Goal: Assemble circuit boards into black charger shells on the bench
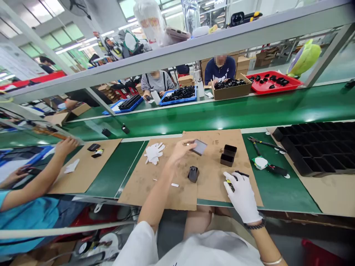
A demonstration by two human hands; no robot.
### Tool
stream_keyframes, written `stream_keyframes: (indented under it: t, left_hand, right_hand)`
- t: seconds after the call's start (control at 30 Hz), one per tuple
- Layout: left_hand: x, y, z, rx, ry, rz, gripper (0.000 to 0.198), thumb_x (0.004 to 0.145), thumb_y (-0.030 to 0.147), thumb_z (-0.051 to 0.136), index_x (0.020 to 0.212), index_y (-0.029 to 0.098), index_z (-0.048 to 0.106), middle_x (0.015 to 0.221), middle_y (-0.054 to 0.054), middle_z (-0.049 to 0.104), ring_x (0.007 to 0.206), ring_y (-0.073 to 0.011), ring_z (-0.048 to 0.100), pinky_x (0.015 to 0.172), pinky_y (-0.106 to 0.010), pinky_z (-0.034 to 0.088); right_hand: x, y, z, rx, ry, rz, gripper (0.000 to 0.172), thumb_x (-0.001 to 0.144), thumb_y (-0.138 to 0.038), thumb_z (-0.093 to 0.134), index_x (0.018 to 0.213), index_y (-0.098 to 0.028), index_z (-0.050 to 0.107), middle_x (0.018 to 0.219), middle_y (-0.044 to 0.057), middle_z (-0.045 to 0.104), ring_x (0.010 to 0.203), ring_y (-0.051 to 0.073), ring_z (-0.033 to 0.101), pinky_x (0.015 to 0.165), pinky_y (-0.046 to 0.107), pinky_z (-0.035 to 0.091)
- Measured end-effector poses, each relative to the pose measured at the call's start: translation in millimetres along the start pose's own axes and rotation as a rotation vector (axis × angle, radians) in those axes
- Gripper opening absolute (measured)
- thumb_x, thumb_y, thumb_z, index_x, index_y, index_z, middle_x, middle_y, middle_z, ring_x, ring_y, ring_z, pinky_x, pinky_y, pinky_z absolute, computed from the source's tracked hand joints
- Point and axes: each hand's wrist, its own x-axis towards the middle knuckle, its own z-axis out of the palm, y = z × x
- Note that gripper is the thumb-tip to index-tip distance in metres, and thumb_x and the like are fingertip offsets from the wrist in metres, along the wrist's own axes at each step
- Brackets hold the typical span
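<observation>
Plate [199, 147] pinched in left hand [180, 149] fingers [186, 143]; black tool [240, 173] in right hand [242, 193].

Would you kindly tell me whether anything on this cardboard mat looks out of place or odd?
A crumpled white fabric glove lies loose on the brown cardboard mat, beside the bare left hand, which holds a flat grey square plate. Only the right hand is gloved, gripping a small black object. Nothing looks spilled or damaged.

No legible txt anywhere. Clear plastic bag [149, 20] on the grey metal shelf [194, 48] has orange print, too blurred to read. White wall banner [13, 61] far left: marks too small. No readable labels, nos. or brands.
</observation>
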Motion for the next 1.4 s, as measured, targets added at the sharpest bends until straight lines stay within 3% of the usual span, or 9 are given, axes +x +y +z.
stream_keyframes:
  t: [0.13,0.33,0.53,0.73,0.87,0.97,1.13,1.23,1.4]
  left_hand:
    - [-13,21,-19.3,-0.194,-0.026,0.010,0.045,0.082,0.047,0.071,0.112,0.014,0.075,0.109,-0.011,0.078,0.099,-0.0216,0.074,0.086,-0.032,0.062]
    - [-30,36,-28.6,-0.656,-0.112,-0.162,0.038,0.087,0.035,0.074,0.120,0.018,0.071,0.117,-0.008,0.075,0.103,-0.0193,0.075,0.078,-0.023,0.064]
    - [-29,35,-32.2,-0.729,-0.202,-0.203,0.028,0.089,0.033,0.069,0.113,0.018,0.074,0.116,-0.007,0.076,0.093,-0.0126,0.075,0.073,-0.016,0.061]
    - [13,9,-28.1,-0.097,-0.014,0.189,0.051,0.083,0.041,0.072,0.127,0.016,0.071,0.129,-0.010,0.074,0.118,-0.0267,0.069,0.098,-0.036,0.057]
    - [29,-26,-14.4,0.308,-0.007,0.211,0.038,0.078,0.025,0.075,0.116,0.018,0.078,0.125,-0.011,0.076,0.118,-0.0300,0.069,0.108,-0.044,0.051]
    - [9,-36,-6.2,0.375,-0.105,0.192,0.042,0.077,0.023,0.078,0.119,0.021,0.076,0.127,-0.010,0.075,0.121,-0.0304,0.068,0.111,-0.046,0.049]
    - [-61,-31,4.9,0.557,0.067,0.221,0.082,0.078,0.044,0.082,0.150,0.029,0.048,0.158,-0.011,0.047,0.147,-0.0332,0.044,0.122,-0.051,0.037]
    - [-89,-40,11.3,0.367,0.136,-0.003,0.073,0.066,0.033,0.089,0.133,0.025,0.062,0.135,-0.012,0.065,0.132,-0.0365,0.057,0.114,-0.052,0.043]
    - [-89,-53,-9.1,-0.188,0.179,-0.237,0.043,0.069,0.037,0.084,0.104,0.017,0.069,0.092,-0.005,0.073,0.090,-0.0209,0.071,0.083,-0.032,0.059]
  right_hand:
    - [-1,5,1,0.006,0.022,-0.028,0.034,0.095,-0.031,0.053,0.126,-0.037,0.065,0.109,0.010,0.068,0.101,0.036,0.059,0.083,0.056,0.060]
    - [-1,7,8,0.004,0.046,-0.034,0.036,0.093,-0.033,0.054,0.126,-0.040,0.065,0.109,0.011,0.068,0.099,0.038,0.059,0.082,0.059,0.058]
    - [0,7,8,-0.089,0.034,-0.054,0.032,0.096,-0.034,0.053,0.125,-0.029,0.067,0.112,0.011,0.068,0.100,0.034,0.057,0.085,0.051,0.057]
    - [0,3,4,-0.160,0.003,-0.059,0.031,0.098,-0.031,0.056,0.125,-0.022,0.068,0.112,0.010,0.067,0.102,0.030,0.054,0.087,0.045,0.054]
    - [0,2,2,-0.140,-0.012,-0.040,0.031,0.097,-0.030,0.059,0.125,-0.022,0.068,0.112,0.010,0.067,0.102,0.029,0.053,0.087,0.043,0.053]
    - [-1,2,1,-0.128,-0.023,-0.031,0.031,0.097,-0.029,0.060,0.125,-0.022,0.068,0.113,0.009,0.068,0.103,0.028,0.054,0.087,0.042,0.053]
    - [-1,0,0,-0.134,-0.015,-0.028,0.031,0.097,-0.029,0.060,0.126,-0.023,0.068,0.112,0.009,0.068,0.102,0.028,0.053,0.086,0.042,0.052]
    - [1,-1,0,-0.134,-0.010,-0.031,0.030,0.097,-0.029,0.060,0.125,-0.022,0.069,0.112,0.009,0.068,0.101,0.028,0.053,0.086,0.042,0.053]
    - [3,-2,-1,-0.145,-0.018,-0.034,0.031,0.097,-0.029,0.059,0.126,-0.022,0.070,0.112,0.009,0.069,0.100,0.028,0.053,0.084,0.041,0.053]
